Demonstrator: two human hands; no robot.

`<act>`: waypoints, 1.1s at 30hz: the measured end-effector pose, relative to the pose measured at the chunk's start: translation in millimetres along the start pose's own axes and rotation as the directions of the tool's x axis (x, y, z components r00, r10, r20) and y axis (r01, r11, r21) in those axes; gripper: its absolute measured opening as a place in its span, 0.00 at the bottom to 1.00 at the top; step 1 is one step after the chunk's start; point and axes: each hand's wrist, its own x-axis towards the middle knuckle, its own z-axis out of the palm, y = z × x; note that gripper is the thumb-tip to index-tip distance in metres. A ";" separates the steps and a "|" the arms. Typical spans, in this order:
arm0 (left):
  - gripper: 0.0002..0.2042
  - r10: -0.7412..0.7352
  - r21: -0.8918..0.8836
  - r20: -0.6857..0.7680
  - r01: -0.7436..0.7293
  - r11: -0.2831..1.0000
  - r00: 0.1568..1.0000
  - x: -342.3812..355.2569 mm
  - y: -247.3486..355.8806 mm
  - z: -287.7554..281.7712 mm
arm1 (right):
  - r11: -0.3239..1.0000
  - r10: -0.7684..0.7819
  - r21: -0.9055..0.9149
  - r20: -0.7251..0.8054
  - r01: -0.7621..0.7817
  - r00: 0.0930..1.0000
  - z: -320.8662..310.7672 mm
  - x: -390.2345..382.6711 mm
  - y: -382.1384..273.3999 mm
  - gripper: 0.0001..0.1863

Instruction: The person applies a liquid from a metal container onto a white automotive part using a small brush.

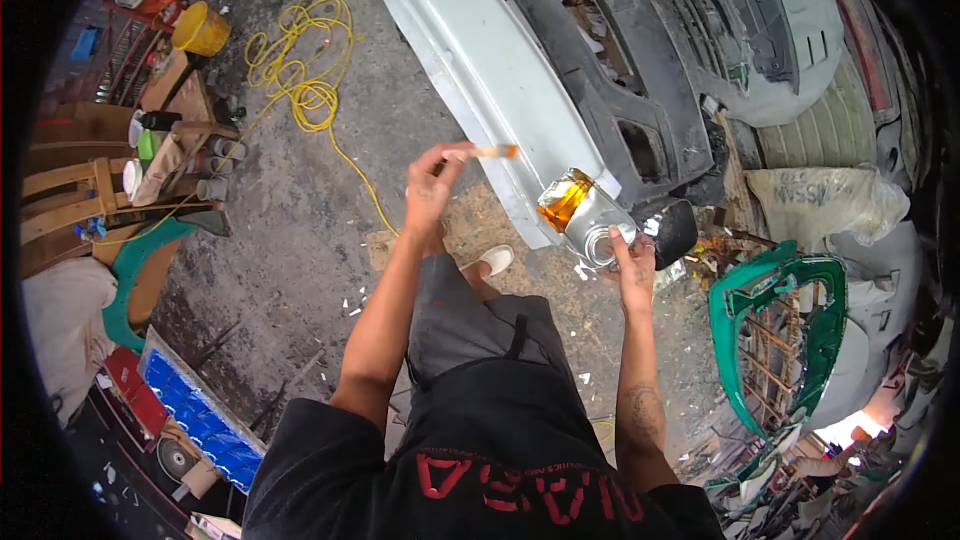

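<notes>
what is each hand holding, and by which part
The left hand holds a brush by its handle; the right hand holds a silver container with amber contents by its near end.

Light is soft and even, with strong white glare at lower right. The thin orange-tipped brush looks slightly blurred; near the black round border, shapes bend.

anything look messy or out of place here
Yes: a yellow cord lies tangled rather than neatly coiled on the floor, left of the pale panel, and white scraps litter it around the white shoe.
</notes>
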 end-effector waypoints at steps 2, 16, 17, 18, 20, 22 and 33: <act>0.08 0.173 -0.013 0.158 -0.173 0.985 0.972 -13.2 30.5 0.8 | 1.000 -0.008 -0.009 0.040 0.008 0.999 18.4 -0.1 -9.5 0.42; 0.10 0.112 0.123 0.384 -0.171 0.978 0.916 92.6 28.2 -64.0 | 0.995 -0.065 -0.077 -0.005 0.064 0.998 145.2 39.7 -39.7 0.40; 0.10 0.105 0.119 0.384 -0.162 0.979 0.917 108.8 27.9 -73.3 | 0.995 -0.060 -0.084 -0.006 0.059 0.998 152.3 44.6 -46.3 0.40; 0.11 0.035 0.095 0.369 -0.076 0.993 0.929 123.1 26.0 -81.7 | 0.999 0.014 -0.047 0.032 -0.013 0.999 159.3 40.6 -65.2 0.38; 0.12 -0.076 0.042 0.365 0.066 0.997 0.928 154.9 18.1 -97.3 | 0.994 0.103 0.022 0.036 -0.104 0.994 180.7 40.6 -85.8 0.36; 0.12 -0.110 0.022 0.376 0.109 0.994 0.920 182.7 11.1 -108.4 | 0.992 0.127 0.022 0.004 -0.127 0.992 192.1 48.6 -86.4 0.37; 0.09 0.072 -0.089 0.176 -0.057 0.994 0.982 294.3 -84.8 -119.7 | 0.984 0.179 -0.005 -0.114 -0.181 0.977 205.8 46.7 -97.8 0.36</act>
